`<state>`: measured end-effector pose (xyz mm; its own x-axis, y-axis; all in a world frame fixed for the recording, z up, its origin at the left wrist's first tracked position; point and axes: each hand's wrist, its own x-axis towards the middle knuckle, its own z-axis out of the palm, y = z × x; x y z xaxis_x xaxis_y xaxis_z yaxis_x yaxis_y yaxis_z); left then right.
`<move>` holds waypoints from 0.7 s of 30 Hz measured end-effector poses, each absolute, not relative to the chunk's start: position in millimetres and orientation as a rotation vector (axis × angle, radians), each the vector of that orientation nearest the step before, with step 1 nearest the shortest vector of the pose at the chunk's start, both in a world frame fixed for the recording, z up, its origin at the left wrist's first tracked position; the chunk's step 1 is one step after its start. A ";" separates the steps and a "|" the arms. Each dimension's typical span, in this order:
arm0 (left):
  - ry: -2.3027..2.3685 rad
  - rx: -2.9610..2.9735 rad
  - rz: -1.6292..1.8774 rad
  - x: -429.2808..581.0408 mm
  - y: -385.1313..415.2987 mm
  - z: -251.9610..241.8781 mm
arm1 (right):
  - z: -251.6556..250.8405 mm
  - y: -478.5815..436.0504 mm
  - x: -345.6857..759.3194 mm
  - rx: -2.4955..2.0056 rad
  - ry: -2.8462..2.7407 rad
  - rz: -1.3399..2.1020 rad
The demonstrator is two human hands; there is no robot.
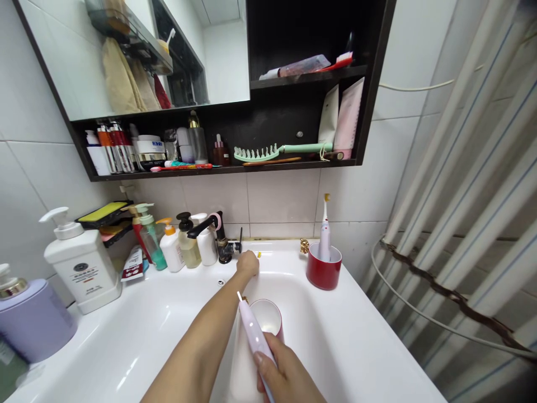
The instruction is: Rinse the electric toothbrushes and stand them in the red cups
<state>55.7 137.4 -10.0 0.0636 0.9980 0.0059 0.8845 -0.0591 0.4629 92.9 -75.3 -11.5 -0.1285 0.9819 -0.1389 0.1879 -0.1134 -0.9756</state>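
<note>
My right hand [285, 372] is at the bottom of the view, closed round a pale pink electric toothbrush handle [253, 327] that has no brush head on it. A pink cup [271, 319] with a white inside sits right against that hand, over the white sink [348, 336]. I cannot tell if the hand also holds the cup. My left hand [248, 263] reaches to the sink's back rim beside the black tap [210, 225]. Its fingers are curled over a small yellow thing [259, 254].
A red cup [323, 271] holding a white electric toothbrush [324, 232] stands at the back right of the sink. Pump bottles [178, 243] line the back left, with a large white dispenser [81, 263] and a purple jar [31, 319]. Striped curtain [470, 212] hangs at right; shelf [226, 167] above.
</note>
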 end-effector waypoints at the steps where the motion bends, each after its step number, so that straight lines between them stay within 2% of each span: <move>1: 1.891 2.020 0.474 56.0 138.1 -10.5 | -12.2 -75.2 93.0 -1.360 -1.385 1.320; 14: 1.906 2.123 0.519 52.7 135.9 -13.4 | -13.2 -75.4 95.2 -1.321 -1.385 1.360; 21: 1.890 2.090 0.692 34.0 122.7 -11.7 | -8.6 -76.5 95.4 -1.324 -1.386 1.374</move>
<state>34.0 122.7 -11.7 0.0516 0.9815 0.1841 0.8682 -0.1352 0.4774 95.4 -76.5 -8.6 -0.1700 0.9749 -0.1440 0.1526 -0.1183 -0.9812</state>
